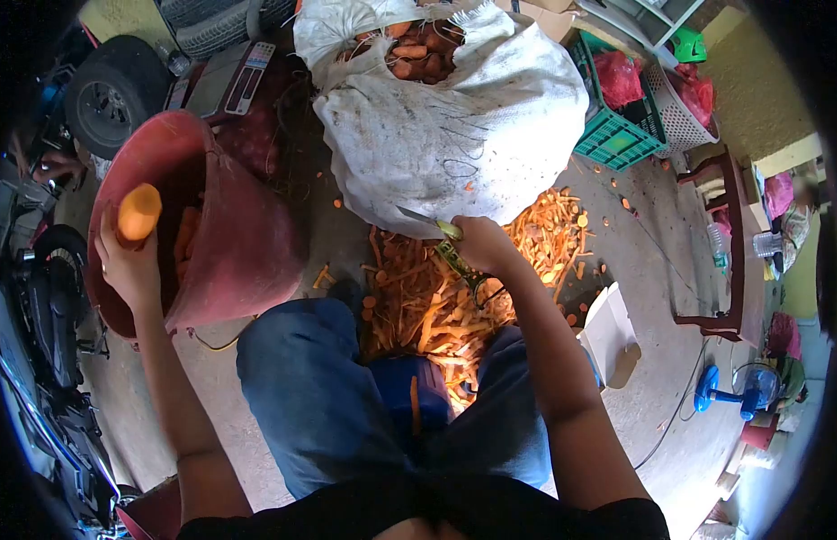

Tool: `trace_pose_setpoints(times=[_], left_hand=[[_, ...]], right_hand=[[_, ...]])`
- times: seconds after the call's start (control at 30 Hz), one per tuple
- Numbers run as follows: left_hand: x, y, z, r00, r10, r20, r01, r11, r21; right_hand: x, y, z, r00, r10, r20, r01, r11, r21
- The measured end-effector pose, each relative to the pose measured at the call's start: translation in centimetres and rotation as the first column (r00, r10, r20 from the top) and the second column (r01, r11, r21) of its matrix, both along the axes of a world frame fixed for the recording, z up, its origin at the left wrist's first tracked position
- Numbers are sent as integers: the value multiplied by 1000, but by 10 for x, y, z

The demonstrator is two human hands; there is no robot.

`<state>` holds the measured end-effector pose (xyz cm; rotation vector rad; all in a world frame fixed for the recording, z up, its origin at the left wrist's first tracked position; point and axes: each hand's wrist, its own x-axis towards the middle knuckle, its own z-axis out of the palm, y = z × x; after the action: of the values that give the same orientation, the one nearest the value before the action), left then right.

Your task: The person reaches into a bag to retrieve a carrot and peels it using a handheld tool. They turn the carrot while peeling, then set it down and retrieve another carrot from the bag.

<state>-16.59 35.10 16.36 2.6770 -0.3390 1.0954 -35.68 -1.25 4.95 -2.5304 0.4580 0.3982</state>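
My left hand point(130, 270) is closed around a peeled orange carrot point(139, 211), held over the mouth of a big red tub point(247, 247). More orange carrots point(186, 236) lie inside that tub. In my right hand point(483, 243) is a knife, its blade point(418, 216) pointing up and left beside the white sack. A green and black patterned piece point(454, 259) hangs below this hand. Under it, a heap of orange peelings point(427, 310) and cut ends covers the floor between my knees. The white woven sack point(445, 135) is torn at the top, showing unpeeled carrots point(423, 58).
A scale point(243, 81) and a tyre point(112, 97) stand behind the tub. Motorbikes point(54, 297) line the left side. On the right are a green crate point(621, 135), a white basket point(679, 121), a wooden frame point(733, 261), an opened carton point(609, 333) and a blue fan point(747, 393).
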Motion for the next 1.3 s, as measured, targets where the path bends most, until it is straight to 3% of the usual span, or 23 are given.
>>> trace_pose_setpoints(times=[0.03,0.1,0.17,0.23,0.3,0.43,0.5,0.57,0.6,0.67,0.7,0.77,0.9,1.07,1.13,1.3], left_hand=[[-2,-1,-3,1000,-5,5,5,1000,-1],[-3,-4,-11,990,46,132,-74,973,220],[-4,-32,-5,979,-190,74,185,980,68],[6,-67,-2,913,-401,69,403,915,-12],[17,-112,-3,799,-601,26,596,785,-167],[57,-210,-33,497,-864,-77,829,499,-252],[67,-255,-41,452,-856,-250,831,507,-230],[86,-298,-62,365,-887,-282,898,416,-145],[93,-316,-67,360,-890,-279,900,410,-147],[102,-345,-79,370,-796,-479,913,407,28],[108,-356,-83,366,-798,-478,914,404,25],[119,-381,-97,515,-510,-689,802,570,178],[166,-403,-142,522,-569,-635,782,617,89],[176,-418,-146,542,-372,-753,753,613,240],[174,-421,-162,730,-345,-589,637,655,405],[160,-419,-148,715,-299,-632,645,633,429]], right_hand=[[-1,-2,1,1000,6,9,-6,1000,-16],[-2,-3,0,1000,7,29,-6,1000,-16],[-4,-4,-3,999,15,39,-14,1000,-16],[-2,-5,-5,999,-19,45,18,1000,19],[-1,-4,-3,998,-26,57,24,999,28],[-3,-2,1,996,-63,71,58,996,69],[-1,-5,-4,996,-50,70,46,998,52],[-2,-8,0,995,-47,90,42,998,52],[-3,-10,6,992,-53,115,44,996,82],[-4,-14,2,991,-65,116,55,994,91],[-4,-17,0,990,-71,120,59,993,98],[-5,-24,-8,992,-58,111,50,996,77],[-7,-40,-10,993,-77,91,68,993,93],[-7,-53,-10,990,-121,71,111,986,123],[-4,-54,-8,993,-112,47,105,987,125],[-1,-53,-12,991,-115,72,104,985,140]])
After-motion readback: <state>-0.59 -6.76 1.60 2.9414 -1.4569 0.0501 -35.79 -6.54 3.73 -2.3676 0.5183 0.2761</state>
